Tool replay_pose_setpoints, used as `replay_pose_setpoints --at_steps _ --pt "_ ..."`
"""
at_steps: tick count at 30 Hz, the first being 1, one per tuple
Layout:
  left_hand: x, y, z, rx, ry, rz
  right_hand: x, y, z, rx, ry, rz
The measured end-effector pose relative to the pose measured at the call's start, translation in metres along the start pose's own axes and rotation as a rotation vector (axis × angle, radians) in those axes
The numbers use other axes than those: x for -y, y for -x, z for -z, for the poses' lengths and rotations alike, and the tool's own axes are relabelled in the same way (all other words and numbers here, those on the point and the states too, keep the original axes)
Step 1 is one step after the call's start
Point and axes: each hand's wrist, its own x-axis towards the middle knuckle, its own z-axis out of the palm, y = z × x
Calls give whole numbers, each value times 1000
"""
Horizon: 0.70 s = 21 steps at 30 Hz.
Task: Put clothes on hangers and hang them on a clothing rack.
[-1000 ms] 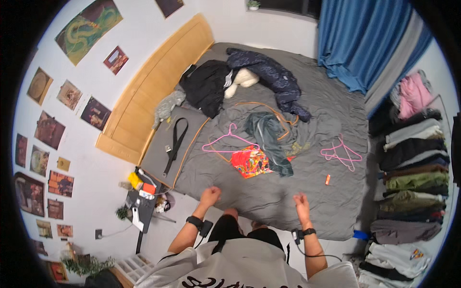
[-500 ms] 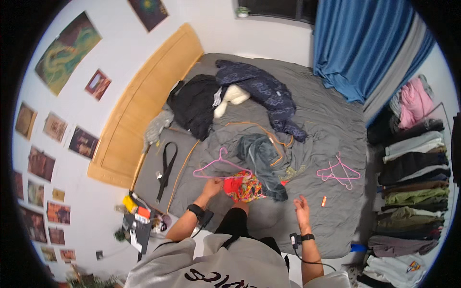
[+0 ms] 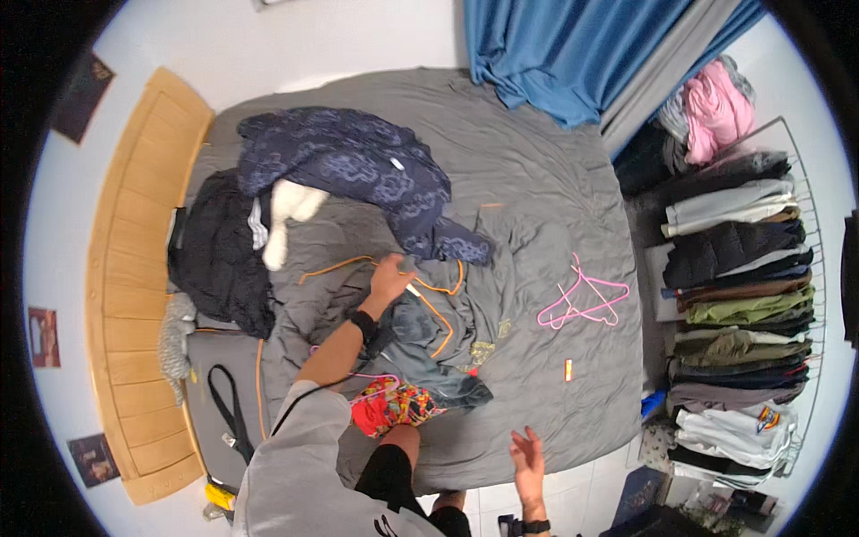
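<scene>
My left hand (image 3: 389, 281) reaches across the bed, just beyond a crumpled grey-blue garment (image 3: 416, 336). It is beside the orange trim (image 3: 443, 327) of the bedding, thumb and fingers looking apart, and I see nothing held. A pink clothes hanger (image 3: 386, 379) lies partly beneath my left forearm, over a red multicoloured patterned cloth (image 3: 407, 404). My right hand (image 3: 528, 456) hovers near the front edge of the bed, empty, with its fingers spread.
A navy patterned garment (image 3: 349, 161), a black garment (image 3: 219, 246) and a cream plush toy (image 3: 291, 215) lie on the grey bed (image 3: 537, 215). Pink hangers (image 3: 586, 302) are to the right, near a small orange-and-white item (image 3: 568, 370). Clothes (image 3: 743, 304) fill a rack at the right.
My left hand has left the pink hanger and reached farther across the bed, past the grey-blue garment. My view has shifted right and forward. My right hand stays open.
</scene>
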Motion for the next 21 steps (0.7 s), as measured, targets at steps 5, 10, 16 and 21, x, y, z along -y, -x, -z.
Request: replay_pose_setpoints --at_steps 5,10,16,21 --pt "19 -82 -82 -172 -81 36 -21 6 -33 7 -1 -154" --pt "42 -149 -91 -308 -182 112 -70 0 -28 21 25 -188" --pt "34 -123 -48 -372 -125 -75 -79 12 -7 -5 -42 -152" --pt "-40 -22 60 -89 0 -102 -50 17 16 47 -72 -108"
